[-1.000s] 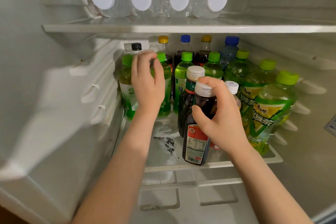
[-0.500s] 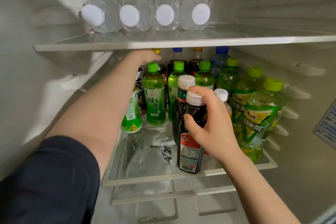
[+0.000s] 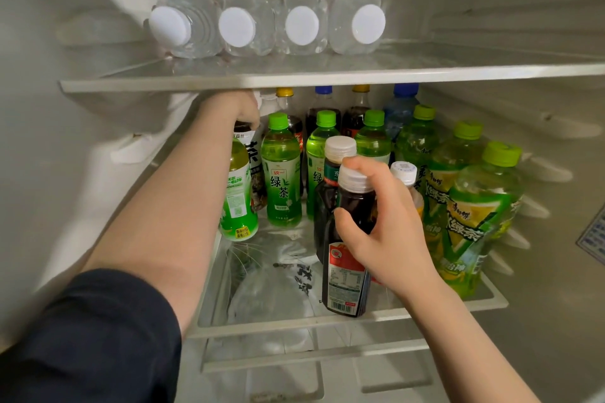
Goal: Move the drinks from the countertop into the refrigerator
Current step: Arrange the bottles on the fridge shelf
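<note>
Deeper now, left hand (image 3: 234, 108) clasps rear bottle (image 3: 253, 154); right hand (image 3: 389, 232) grips dark white-capped bottle (image 3: 347, 281)

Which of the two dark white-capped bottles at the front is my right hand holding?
The red-labelled bottle with the barcode, nearest you; your right hand grips its neck. The other dark bottle stands just behind it.

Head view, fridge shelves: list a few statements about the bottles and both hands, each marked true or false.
1. Four water bottles lie on their sides on the upper shelf. True.
2. The right hand grips a green tea bottle. False: it grips a dark bottle with a pale cap.
3. The dark bottle lies flat. False: it stands upright at the lower shelf's front.
4. The left hand holds the top of a white-labelled bottle at the back left. True.
</note>
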